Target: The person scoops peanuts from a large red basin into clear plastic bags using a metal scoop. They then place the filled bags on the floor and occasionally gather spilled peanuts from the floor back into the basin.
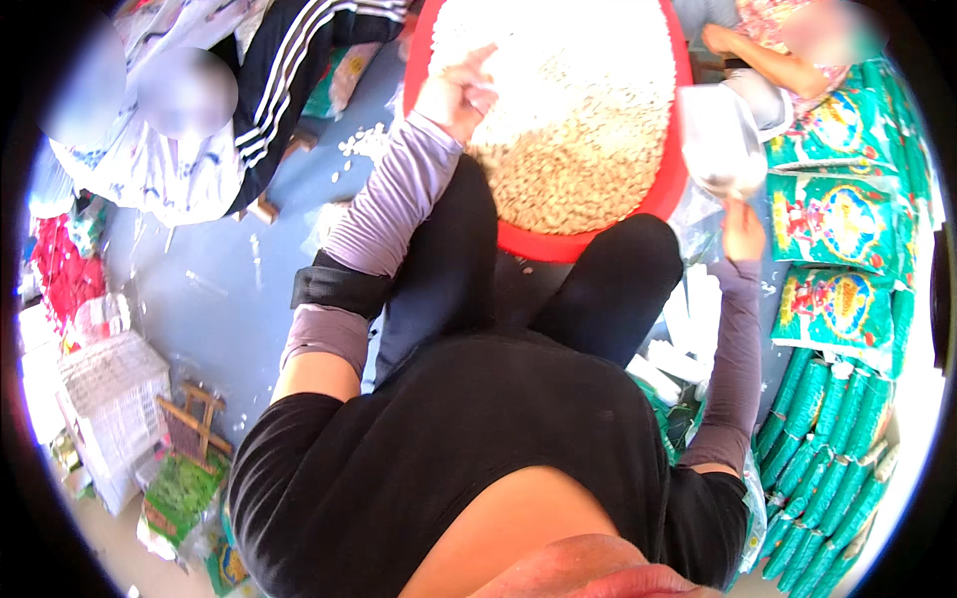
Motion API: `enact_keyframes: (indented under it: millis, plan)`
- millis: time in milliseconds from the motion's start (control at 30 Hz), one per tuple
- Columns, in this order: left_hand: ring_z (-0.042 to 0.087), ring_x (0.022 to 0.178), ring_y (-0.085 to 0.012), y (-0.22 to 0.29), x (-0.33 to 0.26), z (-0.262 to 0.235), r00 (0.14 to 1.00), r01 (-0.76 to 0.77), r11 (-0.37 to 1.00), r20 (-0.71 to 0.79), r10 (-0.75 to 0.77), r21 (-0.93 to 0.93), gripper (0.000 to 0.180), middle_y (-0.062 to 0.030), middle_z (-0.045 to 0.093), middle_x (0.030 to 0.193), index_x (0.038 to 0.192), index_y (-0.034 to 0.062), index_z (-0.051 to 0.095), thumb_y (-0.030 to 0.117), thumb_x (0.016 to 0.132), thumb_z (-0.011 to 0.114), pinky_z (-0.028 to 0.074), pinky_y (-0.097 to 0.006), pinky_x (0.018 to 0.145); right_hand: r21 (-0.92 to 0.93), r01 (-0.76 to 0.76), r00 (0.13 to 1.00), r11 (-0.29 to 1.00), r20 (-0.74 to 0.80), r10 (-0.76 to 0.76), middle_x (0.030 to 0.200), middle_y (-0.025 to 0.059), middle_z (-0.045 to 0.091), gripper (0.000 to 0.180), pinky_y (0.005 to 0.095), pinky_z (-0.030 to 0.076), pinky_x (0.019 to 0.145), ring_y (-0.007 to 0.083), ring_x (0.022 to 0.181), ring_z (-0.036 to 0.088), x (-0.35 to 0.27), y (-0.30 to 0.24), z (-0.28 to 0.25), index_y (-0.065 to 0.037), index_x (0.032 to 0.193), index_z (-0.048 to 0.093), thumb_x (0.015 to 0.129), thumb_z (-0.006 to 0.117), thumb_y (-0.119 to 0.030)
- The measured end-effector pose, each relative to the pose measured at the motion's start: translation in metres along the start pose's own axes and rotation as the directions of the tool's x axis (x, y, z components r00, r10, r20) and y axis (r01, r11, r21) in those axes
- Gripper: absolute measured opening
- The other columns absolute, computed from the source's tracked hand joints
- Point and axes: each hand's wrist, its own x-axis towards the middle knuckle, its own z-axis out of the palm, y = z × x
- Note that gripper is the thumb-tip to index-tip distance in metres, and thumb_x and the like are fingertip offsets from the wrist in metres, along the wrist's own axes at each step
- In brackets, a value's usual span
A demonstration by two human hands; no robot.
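Now the right hand (pixel 743 231) is wrapped round the handle of the scoop (pixel 722 130), whose long axis runs ahead from the fist, angled slightly left. Its bowl is just beside the right rim of the tub (pixel 682 70), and the seeds (pixel 588 159) lie ahead and left of that grip. Across the tub, the left hand (pixel 461 98) is at the left side, fingers apart, farther from the scoop; whether it touches seeds, I can't tell. Green bags (pixel 832 224) stack up on the right.

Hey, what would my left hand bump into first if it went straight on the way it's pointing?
Most likely the pale seed-like pieces heaped in the red tub; how high the left hand hovers above them is unclear.
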Motion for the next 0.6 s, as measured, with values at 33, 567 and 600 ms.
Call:
enact_keyframes:
  millis: [33, 567, 600]
  plan:
    - [0.03, 0.048, -0.0072, 0.016, -0.019, 0.005, 0.991, -0.113, 0.991, 0.083, 0.107, 0.075, 0.055, 0.0019, 0.034, 0.059, 0.127, -0.0052, 0.038, -0.006, 0.071, 0.044, 0.03, -0.019, 0.047, 0.092, -0.164, 0.986, 0.982, 0.05, 0.16, 0.071, 0.0132, 0.06, 0.038, 0.036, 0.045, 0.058, 0.0256, 0.065, 0.059, -0.007, 0.018, 0.0, -0.004, 0.092, 0.06, 0.088, 0.045, -0.039]
    - [0.05, 0.068, -0.0131, 0.06, -0.111, -0.179, 0.881, -0.292, 0.936, -0.327, 0.342, 0.195, 0.039, -0.0047, 0.056, 0.077, 0.123, -0.0056, 0.044, 0.007, 0.086, 0.044, 0.044, -0.027, 0.069, 0.101, -0.665, 0.745, 0.74, 0.173, 0.645, 0.083, 0.0141, 0.063, 0.064, 0.0361, 0.046, 0.07, 0.0259, 0.073, 0.059, -0.155, 0.375, 0.187, 0.004, 0.104, 0.057, 0.081, 0.043, -0.054]
    - [0.052, 0.07, -0.0155, 0.064, -0.113, -0.213, 0.792, -0.181, 0.963, -0.55, 0.264, 0.201, 0.036, -0.0072, 0.057, 0.078, 0.12, -0.0056, 0.046, 0.01, 0.088, 0.042, 0.046, -0.03, 0.07, 0.087, -0.67, 0.741, 0.738, 0.151, 0.655, 0.084, 0.0143, 0.062, 0.056, 0.0365, 0.045, 0.071, 0.0269, 0.075, 0.059, -0.156, 0.359, 0.193, 0.003, 0.102, 0.056, 0.077, 0.052, -0.047]
